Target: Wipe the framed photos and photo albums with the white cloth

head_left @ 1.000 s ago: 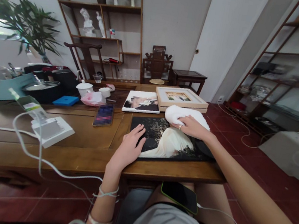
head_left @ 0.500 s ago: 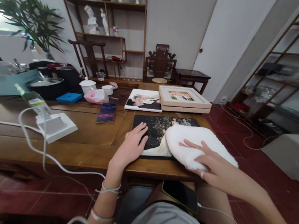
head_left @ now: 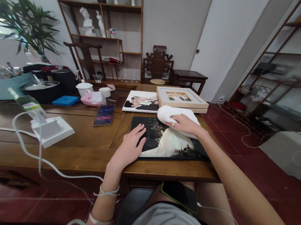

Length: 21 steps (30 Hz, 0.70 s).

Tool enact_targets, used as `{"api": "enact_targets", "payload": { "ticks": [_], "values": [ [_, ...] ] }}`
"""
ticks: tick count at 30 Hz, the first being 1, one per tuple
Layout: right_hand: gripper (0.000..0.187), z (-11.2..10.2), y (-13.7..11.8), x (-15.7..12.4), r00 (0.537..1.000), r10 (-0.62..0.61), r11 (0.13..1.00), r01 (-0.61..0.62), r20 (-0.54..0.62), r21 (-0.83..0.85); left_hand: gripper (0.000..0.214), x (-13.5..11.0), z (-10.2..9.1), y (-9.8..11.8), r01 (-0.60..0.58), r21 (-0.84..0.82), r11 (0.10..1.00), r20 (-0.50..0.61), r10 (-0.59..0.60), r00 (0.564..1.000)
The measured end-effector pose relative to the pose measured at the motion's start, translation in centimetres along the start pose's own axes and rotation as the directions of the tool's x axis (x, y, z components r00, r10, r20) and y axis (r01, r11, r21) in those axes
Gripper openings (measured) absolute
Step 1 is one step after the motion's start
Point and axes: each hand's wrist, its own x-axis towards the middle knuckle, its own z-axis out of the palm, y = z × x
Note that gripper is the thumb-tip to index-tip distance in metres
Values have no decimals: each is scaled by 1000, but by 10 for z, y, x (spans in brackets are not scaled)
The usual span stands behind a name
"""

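A dark photo panel [head_left: 153, 128], printed with a pale flowing gown, lies flat at the table's near edge. My left hand [head_left: 131, 144] rests on its left side with fingers stretched out. A fluffy white cloth [head_left: 167, 112] is under my right hand [head_left: 183, 123], whose fingers grip it against the panel's far edge. The cloth covers the upper part of the picture. Just behind it lie a stack of light wooden picture frames [head_left: 181, 105] and a white-edged photo panel [head_left: 140, 105].
Left on the wooden table [head_left: 83, 155] are a white box [head_left: 52, 131] with cables, a blue box [head_left: 65, 100], a phone-like dark item [head_left: 104, 114], a teapot [head_left: 84, 88] and a pink-white packet [head_left: 93, 97]. A phone [head_left: 180, 196] lies on my lap, with a cable attached.
My right hand has slid the white cloth away from me and left, from the panel's near right to its far edge, uncovering the gown. My left hand has stayed on the panel.
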Motion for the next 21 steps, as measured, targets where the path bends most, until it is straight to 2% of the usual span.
{"api": "enact_targets", "payload": {
  "ticks": [4,9,14,17,21],
  "values": [
    [28,7,-10,-9,1000,-21,1000,21,1,-18,42,0,0,1,10,1,1000,6,-10,1000],
    [21,17,-44,-62,994,-107,994,107,18,-1,41,0,-1,2,19,-3,1000,9,-19,1000],
    [29,16,-71,-107,982,-164,986,162,89,23,42,0,0,2,22,0,1000,12,-22,1000],
    [32,12,-73,-110,974,-186,982,179,130,60,43,0,-1,2,18,7,1000,17,-18,1000],
    [24,9,-60,-90,977,-179,977,163,113,139,43,0,-1,2,14,5,1000,14,-14,1000]
  ]
}}
